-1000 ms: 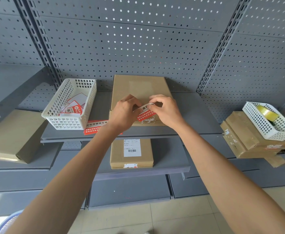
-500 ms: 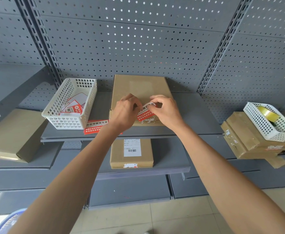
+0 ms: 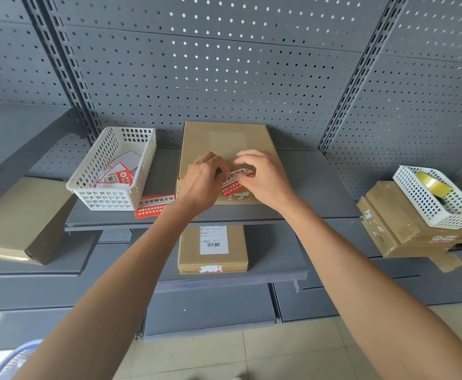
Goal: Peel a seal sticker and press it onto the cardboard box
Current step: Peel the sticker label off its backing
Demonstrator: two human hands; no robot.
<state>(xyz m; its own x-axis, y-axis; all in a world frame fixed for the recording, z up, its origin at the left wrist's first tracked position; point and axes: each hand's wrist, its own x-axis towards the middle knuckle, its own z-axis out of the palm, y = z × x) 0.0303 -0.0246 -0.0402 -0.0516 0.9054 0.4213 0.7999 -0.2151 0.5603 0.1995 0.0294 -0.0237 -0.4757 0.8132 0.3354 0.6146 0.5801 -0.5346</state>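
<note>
Red seal sticker (image 3: 235, 185) between both grips, on cardboard box (image 3: 224, 144)

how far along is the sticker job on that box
Done: the seal sticker is peeled and at the near edge of the cardboard box. In hand: the left hand and right hand hold its ends, and it looks arched rather than flat. Left: smooth it down over the edge and let go.

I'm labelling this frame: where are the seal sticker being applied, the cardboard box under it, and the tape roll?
seal sticker (image 3: 236, 185), head view, red printed face between the hands.
cardboard box (image 3: 224, 138), head view, bare top panel.
tape roll (image 3: 431, 183), head view, yellowish outer band, inside the right basket.
</note>
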